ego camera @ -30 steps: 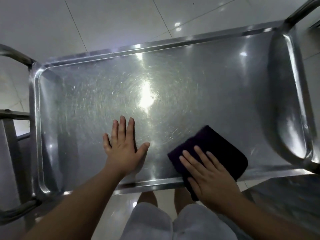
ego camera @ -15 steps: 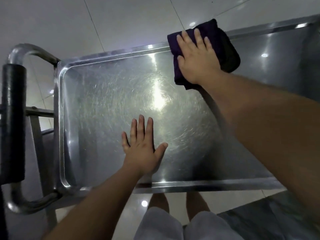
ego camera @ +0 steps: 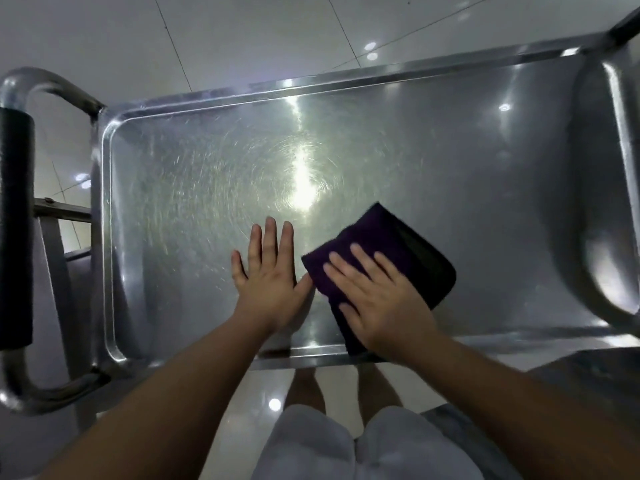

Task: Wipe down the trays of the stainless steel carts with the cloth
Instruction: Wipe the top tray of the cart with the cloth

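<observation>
The top tray (ego camera: 194,188) of a stainless steel cart fills the view, its scratched surface glaring under a light. A folded dark purple cloth (ego camera: 408,251) lies on the tray near its front edge, right of centre. My right hand (ego camera: 377,299) presses flat on the cloth with straight fingers. My left hand (ego camera: 270,282) rests flat on the bare steel just left of the cloth, fingers spread, its thumb close to the cloth's corner.
The cart's tubular push handle with a black grip (ego camera: 15,223) curves along the left end. Another steel rail (ego camera: 620,140) bounds the right end. White glossy floor tiles (ego camera: 242,39) lie beyond the tray. My legs in light shorts (ego camera: 346,445) stand against the front edge.
My right hand has dragged the cloth from the tray's far rim back to the near edge beside my left hand. The left hand has stayed flat in place.
</observation>
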A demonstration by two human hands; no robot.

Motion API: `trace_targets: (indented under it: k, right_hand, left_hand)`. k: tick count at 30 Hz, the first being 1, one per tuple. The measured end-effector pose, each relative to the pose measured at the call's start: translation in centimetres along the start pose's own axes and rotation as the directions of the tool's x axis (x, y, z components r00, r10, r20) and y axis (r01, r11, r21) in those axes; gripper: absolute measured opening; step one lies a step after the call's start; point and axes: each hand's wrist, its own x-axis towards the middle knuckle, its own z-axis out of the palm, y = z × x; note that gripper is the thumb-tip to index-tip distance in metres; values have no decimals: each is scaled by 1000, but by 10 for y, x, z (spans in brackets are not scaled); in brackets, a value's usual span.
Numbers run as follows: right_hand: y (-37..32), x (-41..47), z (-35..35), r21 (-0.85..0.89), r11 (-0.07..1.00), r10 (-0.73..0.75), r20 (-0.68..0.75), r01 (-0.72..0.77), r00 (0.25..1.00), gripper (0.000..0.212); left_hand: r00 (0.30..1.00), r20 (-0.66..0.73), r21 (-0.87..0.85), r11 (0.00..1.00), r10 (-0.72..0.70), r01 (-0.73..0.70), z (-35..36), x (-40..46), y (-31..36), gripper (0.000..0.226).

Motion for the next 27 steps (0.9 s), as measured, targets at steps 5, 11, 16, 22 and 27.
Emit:
trace_targets:
  k: [5,11,16,22,27]
  right_hand:
    - [-11,-73,23,-2,1000,-4,59,5,998,63]
    - [5,-87,20,-29,998,-56,50,58,997,71]
    - [10,-89,23,-56,998,-10,-19,9,1000,72]
    - [10,-102,25,3,999,-38,-14,38,999,59]
    - [1,-116,-1,173,980,99,-14,-95,995,48]
  left_hand:
    - [1000,-19,-10,1000,-14,14,1,-1,1,70]
    - [999,-12,-29,999,-31,30,-4,0,5,72]
    - [999,6,-32,999,-43,43,-8,1,5,72]
    - [997,70,-58,998,-15,19,-29,0,1,72]
    - [998,66,-193,981,-18,31,-49,-32,9,69]
